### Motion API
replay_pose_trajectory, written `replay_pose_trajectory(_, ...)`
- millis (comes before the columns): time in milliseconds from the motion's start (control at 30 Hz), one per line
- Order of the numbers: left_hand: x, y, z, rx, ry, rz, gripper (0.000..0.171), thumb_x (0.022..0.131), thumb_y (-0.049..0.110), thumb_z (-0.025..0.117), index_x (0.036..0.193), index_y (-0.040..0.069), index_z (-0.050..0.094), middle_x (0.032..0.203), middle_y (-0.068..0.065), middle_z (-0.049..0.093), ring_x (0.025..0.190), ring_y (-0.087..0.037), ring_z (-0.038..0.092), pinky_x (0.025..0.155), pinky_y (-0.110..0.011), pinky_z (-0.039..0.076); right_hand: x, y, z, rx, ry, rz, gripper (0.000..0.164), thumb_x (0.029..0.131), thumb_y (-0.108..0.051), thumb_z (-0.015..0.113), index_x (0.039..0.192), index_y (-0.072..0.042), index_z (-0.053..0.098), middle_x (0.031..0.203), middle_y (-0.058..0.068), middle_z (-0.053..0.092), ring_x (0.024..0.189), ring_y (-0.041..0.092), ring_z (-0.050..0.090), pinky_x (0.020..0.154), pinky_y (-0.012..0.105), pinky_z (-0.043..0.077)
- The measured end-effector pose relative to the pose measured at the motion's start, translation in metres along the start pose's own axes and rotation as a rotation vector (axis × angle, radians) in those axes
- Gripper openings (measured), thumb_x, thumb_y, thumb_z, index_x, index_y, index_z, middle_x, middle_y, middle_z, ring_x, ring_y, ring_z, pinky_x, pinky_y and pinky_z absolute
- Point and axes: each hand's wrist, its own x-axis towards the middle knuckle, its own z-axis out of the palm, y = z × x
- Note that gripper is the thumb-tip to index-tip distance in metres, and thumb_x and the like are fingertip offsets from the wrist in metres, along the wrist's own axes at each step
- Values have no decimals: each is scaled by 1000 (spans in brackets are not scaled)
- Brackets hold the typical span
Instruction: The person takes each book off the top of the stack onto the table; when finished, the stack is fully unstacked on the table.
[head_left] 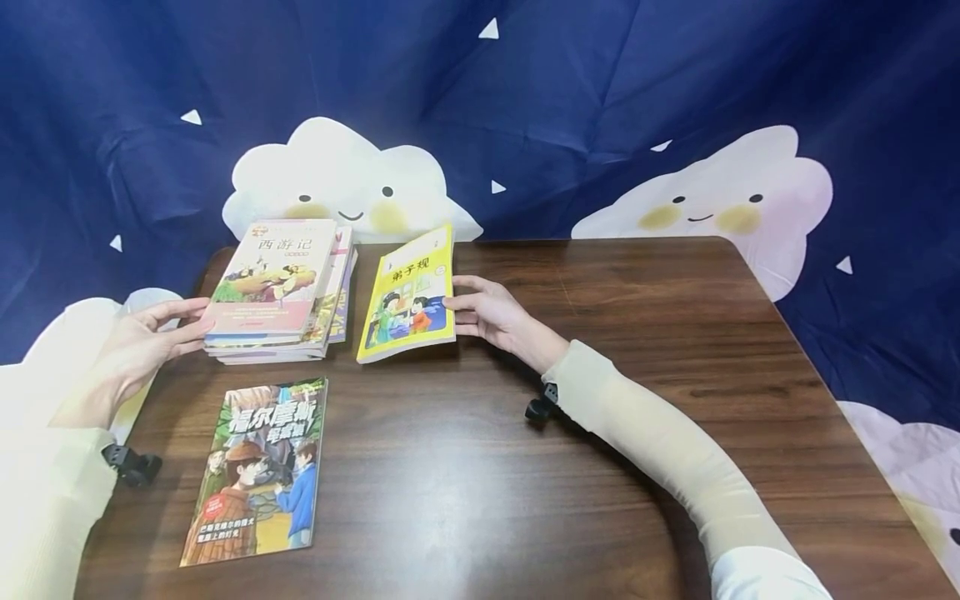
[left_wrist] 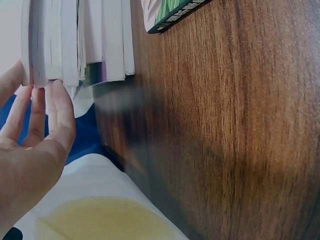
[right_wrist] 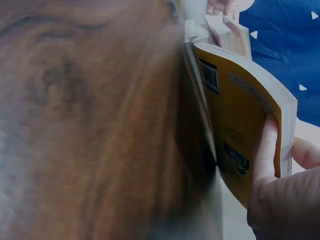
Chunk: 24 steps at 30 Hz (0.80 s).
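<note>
My right hand (head_left: 495, 317) pinches the right edge of a yellow-bordered children's book (head_left: 408, 308). That book is tilted, its right side raised off the table; its back cover (right_wrist: 235, 120) and page edges show in the right wrist view. At the left, my left hand (head_left: 142, 350) touches the left side of a stack of books with its fingertips. On top of the stack lies a pink-and-white book (head_left: 266, 279). Page edges of several stacked books (left_wrist: 70, 40) appear in the left wrist view, with the fingers (left_wrist: 62, 110) against them.
A thin comic-style book (head_left: 258, 471) lies face up on the brown wooden table (head_left: 562, 483), in front of the stack. Behind the table hangs a dark blue cloth (head_left: 540, 92) with white smiling clouds.
</note>
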Motion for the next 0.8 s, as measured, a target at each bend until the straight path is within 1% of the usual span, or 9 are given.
replay_pose_trajectory(167,-1,-1,-1,-21,-6,4,41,98,-10,66,116,26,76,112,10,64,97,3,72,84,-15,64,5,13,-1,-7,1,16,57,99,5,64,151,-9,47,92,5,76,79,17,77,71,30,69)
replay_pose_trajectory(267,0,-1,-1,-22,-9,0,41,98,-10,66,116,26,76,112,12,66,97,3,72,83,-15,64,8,18,-1,-16,2,35,57,99,4,65,152,-9,48,98,6,76,82,18,77,75,32,69)
replay_pose_trajectory(367,0,0,-2,-50,-24,0,42,98,-12,64,116,24,76,112,12,70,98,2,73,84,-16,64,12,21,-3,-49,10,60,57,100,2,66,153,-7,48,104,9,74,84,18,77,79,33,69)
replay_pose_trajectory(467,0,0,-2,-66,-33,-4,43,98,-13,63,116,24,77,111,12,71,99,2,73,83,-17,64,15,23,-7,-144,4,78,56,101,-1,66,154,-4,48,117,15,73,84,17,76,83,35,69)
replay_pose_trajectory(600,-1,1,-1,-65,-27,-11,44,98,-13,64,117,24,77,112,12,70,99,3,72,83,-16,64,17,18,-18,-349,-17,74,47,102,-8,67,146,3,55,115,18,74,78,16,76,77,32,70)
replay_pose_trajectory(667,-1,1,-1,-64,-25,-11,43,98,-12,64,117,24,77,112,12,69,99,3,72,83,-16,64,16,13,-22,-447,-9,43,41,102,-8,67,140,5,59,109,18,75,73,15,75,71,30,69)
replay_pose_trajectory(700,-1,1,-1,-67,-27,-8,43,98,-12,64,117,24,77,112,12,69,99,3,72,84,-16,64,17,10,-23,-475,0,24,38,102,-8,68,137,6,62,105,16,74,71,15,74,67,27,68)
replay_pose_trajectory(800,0,0,-2,-81,-38,9,43,99,-13,62,119,23,76,112,10,70,99,2,73,84,-16,64,17,4,-19,-503,29,-43,37,101,-7,69,135,5,65,109,21,75,68,13,73,65,25,67)
